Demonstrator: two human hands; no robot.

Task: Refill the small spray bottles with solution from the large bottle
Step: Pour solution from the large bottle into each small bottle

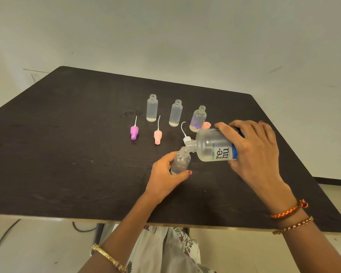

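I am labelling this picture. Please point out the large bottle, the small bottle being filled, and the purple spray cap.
large bottle [215,147]: head view, on its clear body beside the label.
small bottle being filled [181,161]: head view, on its clear body.
purple spray cap [134,132]: head view, on its coloured body.

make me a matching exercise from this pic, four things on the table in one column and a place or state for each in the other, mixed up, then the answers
Things
1. large bottle
2. small bottle in the left hand
3. purple spray top
4. flower-print bottle

Places or states
A. lying on the table, leftmost of the loose tops
B. tipped on its side in the right hand, neck at another bottle's mouth
C. standing uncapped, rightmost in the back row
D. held near its base, mouth under the large bottle's neck

Pairs: 1-B, 2-D, 3-A, 4-C
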